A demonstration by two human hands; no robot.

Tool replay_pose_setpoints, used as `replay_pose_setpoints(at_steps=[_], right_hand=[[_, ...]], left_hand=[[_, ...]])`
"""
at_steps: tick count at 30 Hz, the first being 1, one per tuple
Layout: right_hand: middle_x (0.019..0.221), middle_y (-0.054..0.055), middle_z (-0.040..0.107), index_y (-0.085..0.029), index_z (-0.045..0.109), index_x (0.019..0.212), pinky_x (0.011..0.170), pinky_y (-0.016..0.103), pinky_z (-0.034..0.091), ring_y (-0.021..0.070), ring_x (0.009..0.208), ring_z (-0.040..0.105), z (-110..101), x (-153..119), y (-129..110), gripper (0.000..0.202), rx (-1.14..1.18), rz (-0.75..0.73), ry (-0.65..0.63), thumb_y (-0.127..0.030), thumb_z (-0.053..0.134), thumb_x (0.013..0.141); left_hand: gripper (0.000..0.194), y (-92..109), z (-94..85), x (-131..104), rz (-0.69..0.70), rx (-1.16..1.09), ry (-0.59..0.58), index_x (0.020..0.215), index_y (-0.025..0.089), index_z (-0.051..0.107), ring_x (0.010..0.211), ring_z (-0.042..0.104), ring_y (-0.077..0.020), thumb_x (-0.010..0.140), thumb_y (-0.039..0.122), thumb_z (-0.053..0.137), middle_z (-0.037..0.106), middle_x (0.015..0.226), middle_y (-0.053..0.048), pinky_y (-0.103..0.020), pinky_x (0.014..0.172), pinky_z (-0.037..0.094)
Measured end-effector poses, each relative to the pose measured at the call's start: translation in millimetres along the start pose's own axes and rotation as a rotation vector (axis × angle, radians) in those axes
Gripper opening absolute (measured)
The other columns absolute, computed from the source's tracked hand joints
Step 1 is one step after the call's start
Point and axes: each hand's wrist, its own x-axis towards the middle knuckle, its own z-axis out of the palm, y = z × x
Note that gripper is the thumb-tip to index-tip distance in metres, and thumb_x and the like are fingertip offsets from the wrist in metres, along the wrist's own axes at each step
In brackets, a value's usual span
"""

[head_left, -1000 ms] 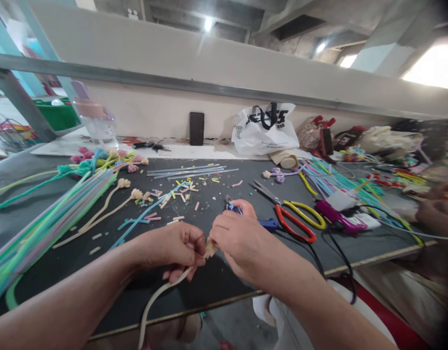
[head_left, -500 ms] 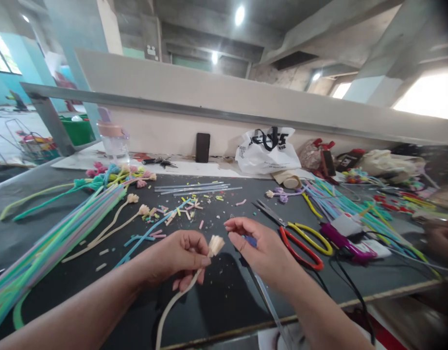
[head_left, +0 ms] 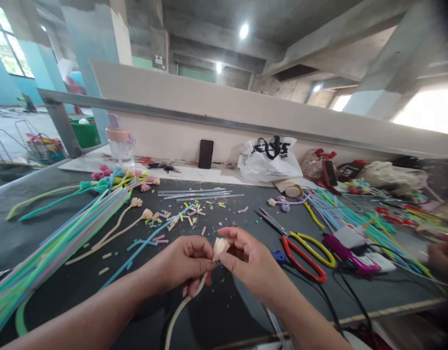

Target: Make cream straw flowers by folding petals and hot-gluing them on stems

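My left hand [head_left: 195, 262] pinches a cream pipe-cleaner flower [head_left: 189, 296] just below its head, and the stem curves down toward the table's front edge. At the tufted head [head_left: 219, 247], the thumb and fingers of my right hand [head_left: 246, 255] close in from the right and touch it. Beyond the left forearm lie two similar cream flowers [head_left: 136, 201] with bent stems. To the right of my right hand are large scissors [head_left: 307, 250] with one red and one yellow handle, blades apart. A blue-handled tool [head_left: 279, 257] is partly hidden behind that hand.
Bundled coloured pipe cleaners [head_left: 81, 233] lie at left, more [head_left: 340, 214] at right. Short cut pieces [head_left: 187, 214] and clear glue sticks [head_left: 198, 194] lie ahead. A purple glue gun [head_left: 355, 255] with cables sits at right, near another person's hand [head_left: 440, 257]. A phone [head_left: 205, 154] leans behind.
My right hand has moved left onto the cream flower's head, from slightly apart before. My left hand keeps its pinch on the stem. The view has shifted a little.
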Motion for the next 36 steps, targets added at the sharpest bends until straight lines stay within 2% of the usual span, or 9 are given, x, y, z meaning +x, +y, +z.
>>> replay_pose_setpoints(at_steps=[13,17,21,24,27,36], right_hand=[[0.084,0.003,0.064,-0.017,0.051,0.103,0.071,0.030,0.047,0.0158,0.077,0.060,5.4,0.6,3.0,0.030,-0.018,0.003,0.017,-0.017,0.055,0.073],[0.093,0.005,0.064,-0.019,0.047,0.111,0.078,0.034,0.046,0.0170,0.085,0.060,2.1,1.0,4.5,0.039,0.120,0.024,-0.023,-0.023,0.059,0.075],[0.106,0.009,0.059,-0.019,0.047,0.115,0.084,0.036,0.043,0.0180,0.092,0.057,-2.7,1.5,-0.5,0.045,0.239,0.051,-0.012,-0.037,0.061,0.077],[0.098,0.006,0.061,-0.018,0.054,0.109,0.081,0.033,0.043,0.0165,0.087,0.056,-3.9,1.0,-5.8,0.043,0.279,0.083,0.010,-0.043,0.063,0.075],[0.086,0.003,0.062,-0.018,0.058,0.104,0.074,0.028,0.044,0.0138,0.078,0.056,-3.3,-0.3,-7.4,0.040,0.342,0.108,-0.006,-0.042,0.066,0.073],[0.077,0.000,0.060,-0.018,0.058,0.099,0.059,0.023,0.042,0.0106,0.064,0.053,1.0,-0.6,0.2,0.039,0.381,0.176,-0.051,-0.036,0.072,0.068]], left_hand=[[0.023,0.0,0.6,-0.4,0.001,0.007,0.006,0.073,0.016,0.049,0.033,0.048,-0.0050,0.071,0.035,0.061,0.060,0.054,0.003,-0.013,0.030,0.033],[0.020,2.3,0.4,-0.2,0.013,0.021,0.024,0.072,0.015,0.049,0.032,0.047,-0.0045,0.073,0.033,0.059,0.059,0.053,0.003,-0.012,0.030,0.033],[0.017,3.3,0.8,-0.2,0.010,0.014,0.052,0.072,0.016,0.046,0.032,0.047,-0.0047,0.074,0.028,0.057,0.061,0.053,0.002,-0.012,0.029,0.032],[0.018,0.9,1.5,-0.2,0.004,-0.026,0.041,0.073,0.016,0.046,0.030,0.047,-0.0050,0.074,0.029,0.058,0.061,0.053,0.002,-0.011,0.027,0.030],[0.018,-1.4,2.2,-0.9,-0.006,-0.077,-0.002,0.074,0.016,0.046,0.030,0.047,-0.0051,0.073,0.029,0.059,0.063,0.054,0.002,-0.012,0.026,0.029],[0.020,-0.6,2.2,-2.7,-0.036,-0.096,-0.042,0.075,0.016,0.048,0.030,0.047,-0.0048,0.073,0.030,0.062,0.063,0.055,0.002,-0.012,0.026,0.028]])
